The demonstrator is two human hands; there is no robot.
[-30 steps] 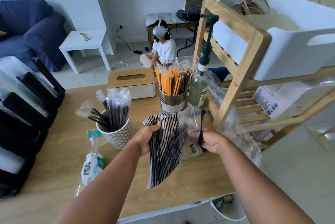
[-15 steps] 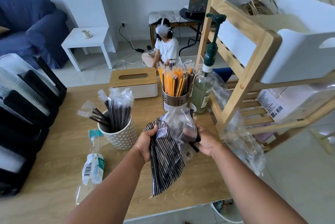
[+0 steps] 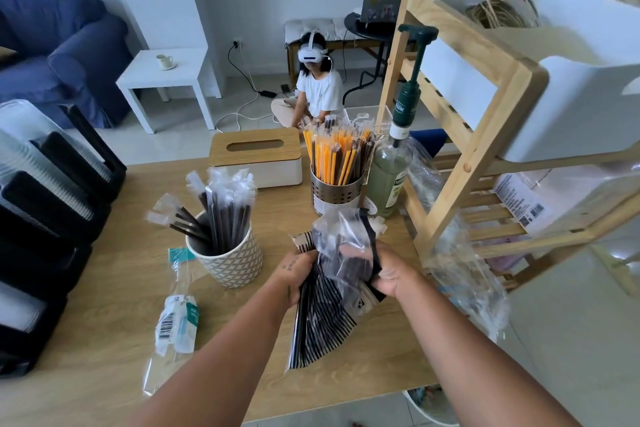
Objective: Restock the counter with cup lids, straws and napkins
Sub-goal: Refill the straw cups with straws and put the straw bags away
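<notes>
Wood-topped napkin box [image 3: 254, 146] beyond and to the left, slot up. With the left hand [image 3: 298, 276], fingers curled, gripping the striped napkin pack [image 3: 320, 326] at its top-left corner; hanging over the table [image 3: 104, 305], long axis down toward the near edge. With the right hand [image 3: 393, 277], clenching the clear wrapper [image 3: 341, 229] at its bunched mouth; likely needs stripping up and rightward.

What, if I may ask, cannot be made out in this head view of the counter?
Head view throughout.
Fingertips of left hand and right hand: partly hidden by the striped napkin pack they hold.
Tissue box contents: slot too dark.
Lid rack: cut off by left edge.
Bottle label: too small to read.
</notes>
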